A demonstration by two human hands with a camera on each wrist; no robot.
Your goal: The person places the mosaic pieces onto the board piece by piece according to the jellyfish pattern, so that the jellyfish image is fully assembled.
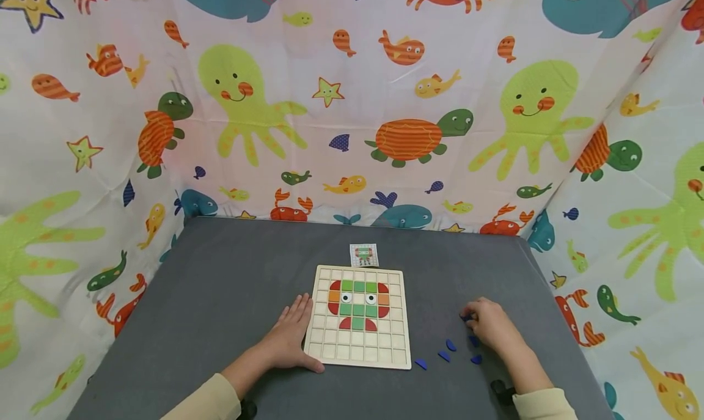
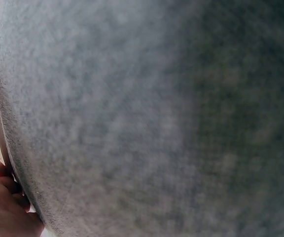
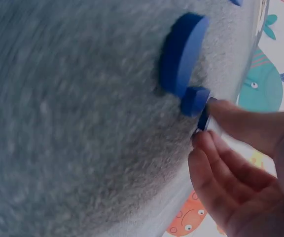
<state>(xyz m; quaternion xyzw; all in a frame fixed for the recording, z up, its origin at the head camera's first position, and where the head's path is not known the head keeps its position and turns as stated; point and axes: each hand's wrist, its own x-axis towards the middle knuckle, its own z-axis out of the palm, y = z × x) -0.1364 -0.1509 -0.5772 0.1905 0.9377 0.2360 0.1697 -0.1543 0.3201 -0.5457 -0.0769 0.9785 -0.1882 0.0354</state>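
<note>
A square light wooden grid board (image 1: 331,336) lies on the grey table, with red, orange, green and white eye tiles (image 1: 359,310) set in its upper middle. My left hand (image 1: 289,339) lies along the board's left edge, fingers straight, thumb at the lower left corner. To the right, my right hand (image 1: 489,325) pinches a small dark blue piece (image 3: 204,119) between thumb and fingers at the table surface. Other blue pieces (image 3: 182,55) lie close by it. In the left wrist view only the table and parts of the hands and board edge show.
Several curved blue pieces (image 1: 443,356) are scattered between the board and my right hand. A small printed picture card (image 1: 364,255) lies just beyond the board's far edge. A sea-animal curtain (image 1: 352,114) encloses the grey table (image 1: 247,267) at the back and sides.
</note>
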